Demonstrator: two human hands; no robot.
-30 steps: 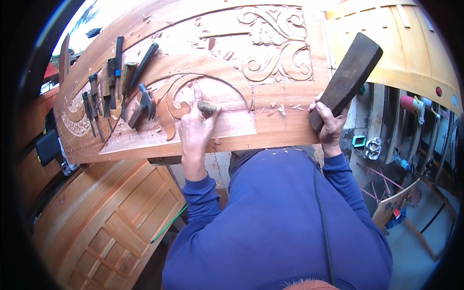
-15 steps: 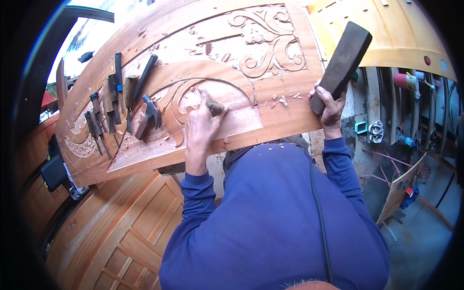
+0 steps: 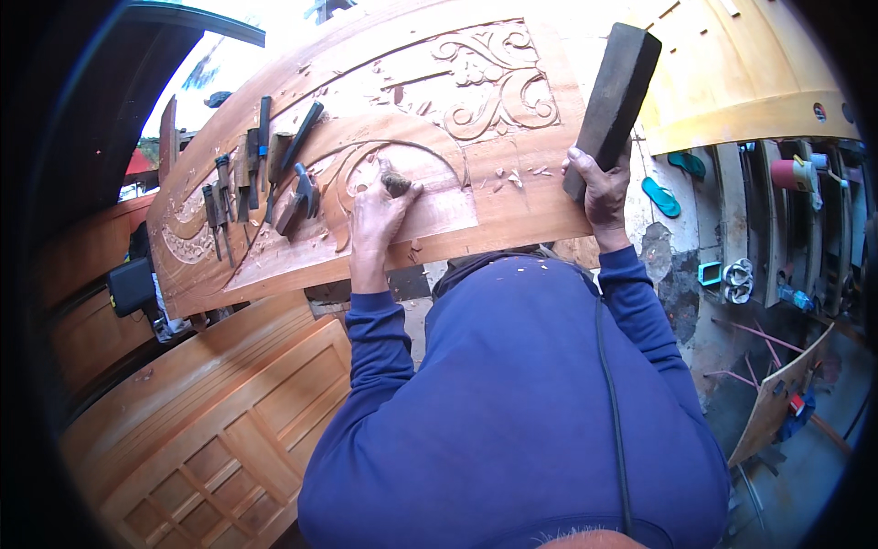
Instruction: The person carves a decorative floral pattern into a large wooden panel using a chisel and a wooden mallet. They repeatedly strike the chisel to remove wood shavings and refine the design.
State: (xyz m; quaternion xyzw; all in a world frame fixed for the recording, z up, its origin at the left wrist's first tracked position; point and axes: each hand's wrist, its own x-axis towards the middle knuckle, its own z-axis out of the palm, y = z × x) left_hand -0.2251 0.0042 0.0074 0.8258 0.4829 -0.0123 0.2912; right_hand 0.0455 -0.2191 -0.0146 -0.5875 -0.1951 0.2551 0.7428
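Note:
My left hand (image 3: 379, 215) is closed round a short, worn wooden-handled tool (image 3: 397, 185), with a finger stretched toward the curved relief in a carved wooden panel (image 3: 530, 210). My right hand (image 3: 599, 188) grips a long, dark rectangular wooden block (image 3: 615, 96) by its lower end, raised at the panel's right part. Left of my left hand lie several chisels (image 3: 252, 165) and a claw hammer (image 3: 306, 192) with pale shavings around them. Scrollwork (image 3: 501, 117) is cut into the panel's upper right. The tip of the held tool is hard to make out.
A pale wooden panel (image 3: 732, 73) stands upper right, above timber strips (image 3: 736, 210), green slippers (image 3: 661, 197) and a pink cylinder (image 3: 788, 174). Panelled doors (image 3: 210, 430) lie lower left, near a black case (image 3: 133, 284). A board (image 3: 777, 398) leans at lower right.
The view has shifted, showing more floor and the slippers at right. The dark block in my right hand has become a little more upright. Both hands keep their holds.

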